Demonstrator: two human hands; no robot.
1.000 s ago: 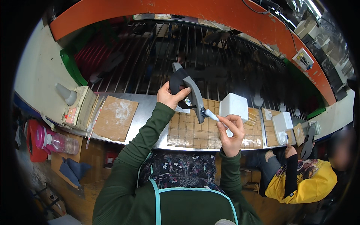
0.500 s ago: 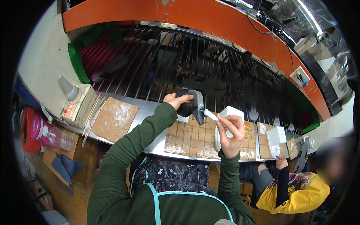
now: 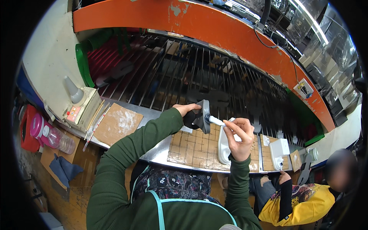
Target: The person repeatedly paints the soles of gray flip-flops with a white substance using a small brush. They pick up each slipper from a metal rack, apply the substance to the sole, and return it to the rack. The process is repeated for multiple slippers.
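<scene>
My left hand [image 3: 187, 109] grips a black shoe [image 3: 194, 120] from its far side, its grey sole [image 3: 206, 115] tipped up and turned to the right. In my right hand [image 3: 240, 140] is a brush with a thick white handle [image 3: 217, 121], pinched between thumb and fingers. Its tip meets the face of the sole, though the bristles are too small to make out. Partly hidden behind my right hand stands a white container [image 3: 223, 147] on a cardboard sheet [image 3: 191, 147] with a grid of lines.
Beyond the metal ledge runs a rack of bars [image 3: 161, 76] with dark sole-shaped pieces on it, under an orange beam [image 3: 130, 15]. At left are a box with a grey cone [image 3: 74, 92] and a whitened cardboard piece [image 3: 119, 122]. A person in yellow [image 3: 306, 203] works at right.
The view has shifted slightly. The shoe has turned a little in my left hand, showing more of its black underside, while the brush stays against the sole.
</scene>
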